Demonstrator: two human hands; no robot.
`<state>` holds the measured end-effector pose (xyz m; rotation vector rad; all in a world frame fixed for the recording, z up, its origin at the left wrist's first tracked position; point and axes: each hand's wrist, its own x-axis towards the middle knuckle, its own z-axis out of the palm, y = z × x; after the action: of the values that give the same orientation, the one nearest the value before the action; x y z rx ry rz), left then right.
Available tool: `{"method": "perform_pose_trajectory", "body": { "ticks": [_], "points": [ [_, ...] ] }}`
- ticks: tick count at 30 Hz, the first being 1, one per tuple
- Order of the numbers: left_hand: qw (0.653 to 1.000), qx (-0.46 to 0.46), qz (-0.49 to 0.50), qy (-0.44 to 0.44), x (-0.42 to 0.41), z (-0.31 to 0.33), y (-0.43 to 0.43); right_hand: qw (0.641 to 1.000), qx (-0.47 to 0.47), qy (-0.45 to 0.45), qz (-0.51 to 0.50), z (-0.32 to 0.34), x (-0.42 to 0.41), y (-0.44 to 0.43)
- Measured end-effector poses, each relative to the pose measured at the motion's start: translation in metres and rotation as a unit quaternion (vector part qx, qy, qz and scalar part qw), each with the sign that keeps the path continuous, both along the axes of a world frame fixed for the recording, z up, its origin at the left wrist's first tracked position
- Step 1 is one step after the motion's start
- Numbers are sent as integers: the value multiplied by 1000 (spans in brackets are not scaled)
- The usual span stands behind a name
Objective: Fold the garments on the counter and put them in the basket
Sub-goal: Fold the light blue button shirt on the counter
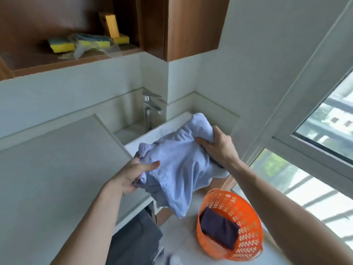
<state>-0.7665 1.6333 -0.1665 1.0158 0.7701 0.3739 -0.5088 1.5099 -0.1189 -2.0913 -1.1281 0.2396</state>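
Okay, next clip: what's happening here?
A person holds a pale blue garment in the air over the counter, left hand gripping one bunched end and right hand the other. It is not folded yet. An orange basket below already holds one dark folded garment.

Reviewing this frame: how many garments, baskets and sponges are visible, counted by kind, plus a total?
Garments: 2, a light blue garment held in both hands, a dark folded garment in the basket
Baskets: 1, the orange basket
Sponges: 4, yellow sponges on the shelf
Total: 7
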Motion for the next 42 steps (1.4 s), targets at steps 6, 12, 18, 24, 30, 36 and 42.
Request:
{"method": "perform_pose_trajectory", "body": {
  "ticks": [6,12,18,24,30,36,42],
  "points": [
    [992,11,-65,108,100,-26,-56,990,-25,42,-131,-29,56,-121],
    [985,106,-99,90,201,-42,-106,981,17,77,-175,-69,108,-206],
    [944,233,-181,150,302,-89,-125,971,-22,138,-192,-141,176,-256],
    [945,124,-209,219,360,-130,-151,953,-36,203,-222,-205,222,-279],
    [928,120,-239,260,390,-234,-140,946,-68,223,-225,-307,247,-276],
    [907,156,-264,289,426,-404,-125,937,-87,223,-256,-481,268,-259],
    [881,226,-276,311,455,-630,-114,913,-150,252,-283,-702,283,-232]
  ]
}}
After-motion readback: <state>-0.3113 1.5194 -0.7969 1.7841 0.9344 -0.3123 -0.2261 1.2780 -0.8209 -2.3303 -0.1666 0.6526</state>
